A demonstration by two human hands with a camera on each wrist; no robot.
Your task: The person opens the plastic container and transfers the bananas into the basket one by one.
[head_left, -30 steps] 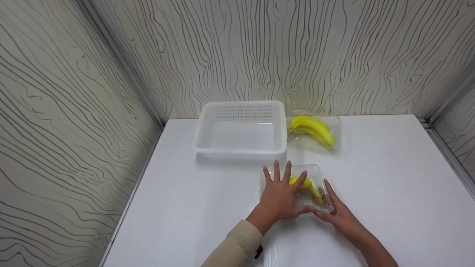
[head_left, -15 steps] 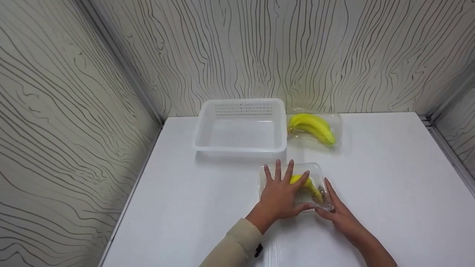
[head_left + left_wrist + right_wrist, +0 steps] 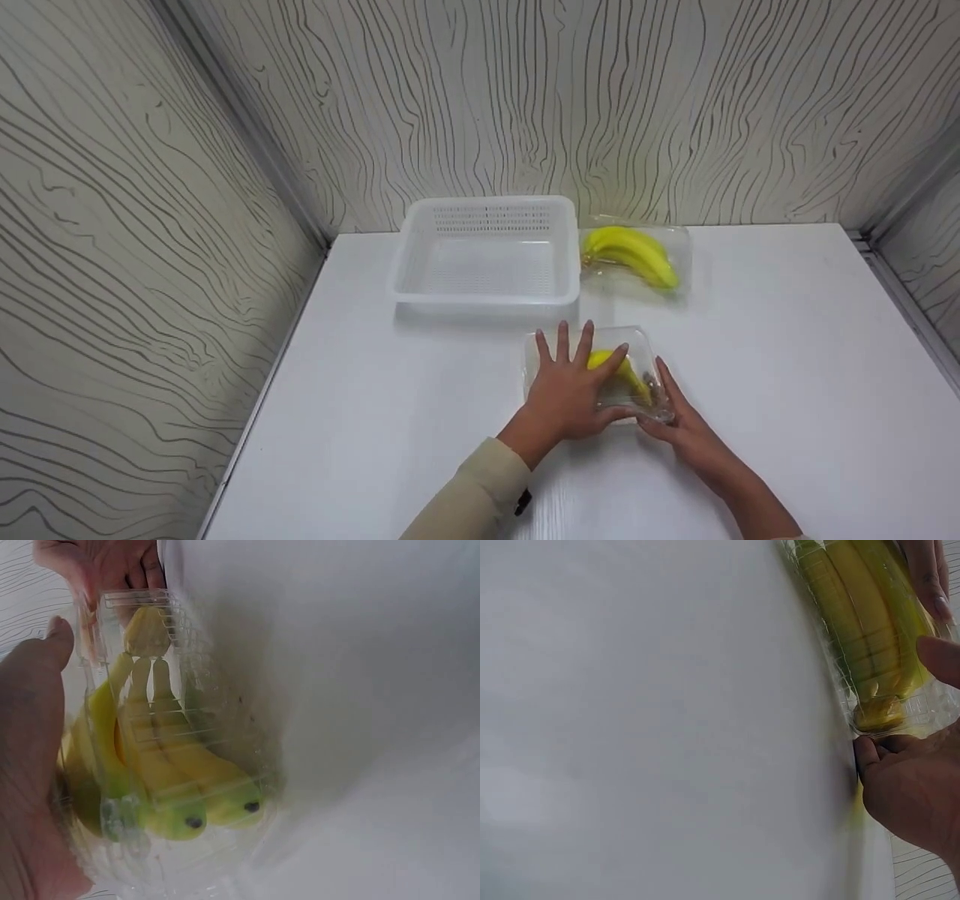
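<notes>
Moved since a second ago: left hand (image 3: 566,397) slightly toward the worktop (image 3: 360,420)'s right edge | left fingers spread apart over clear box (image 3: 636,355) | right hand (image 3: 686,431) fingers and thumb clamped on its right end | bananas (image 3: 169,754) inside, mid-worktop | white basket (image 3: 487,299), second banana box (image 3: 680,247) side by side, far edge
</notes>
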